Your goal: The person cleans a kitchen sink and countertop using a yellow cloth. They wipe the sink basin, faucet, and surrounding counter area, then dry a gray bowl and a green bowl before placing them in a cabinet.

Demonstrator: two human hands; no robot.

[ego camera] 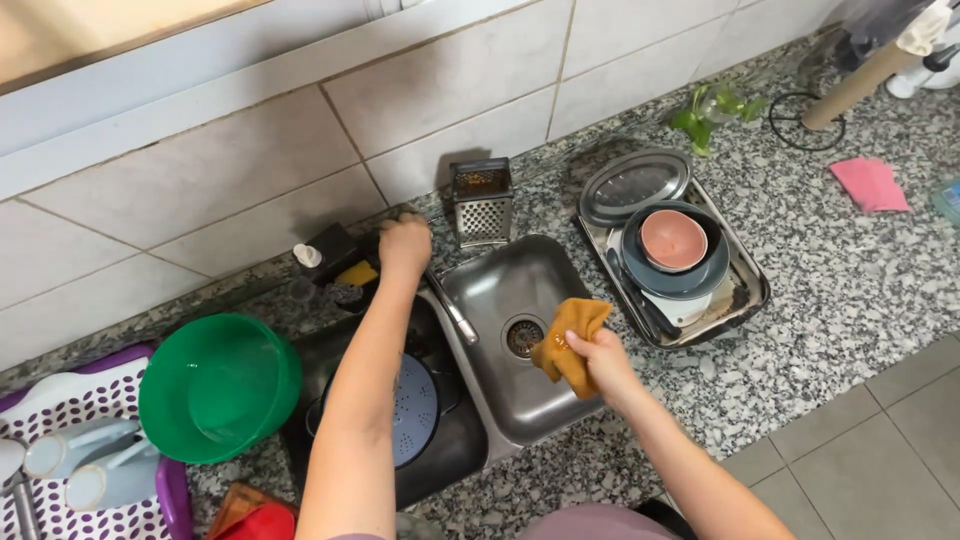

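Observation:
My left hand (404,243) is closed around the base of the tap (450,308) at the back of the steel double sink (500,275). My right hand (600,360) holds an orange cloth (566,342) over the right basin, just beside the drain (523,336). In the left basin lies a dark pan with a blue perforated insert (412,410).
A box grater (482,203) stands behind the sink. A steel tray (745,300) on the right holds a lid, plates and a pink bowl (673,240). A green bowl (218,386), a purple dotted rack (70,420), a pink cloth (869,184) and a sponge holder (345,265) sit on the granite counter.

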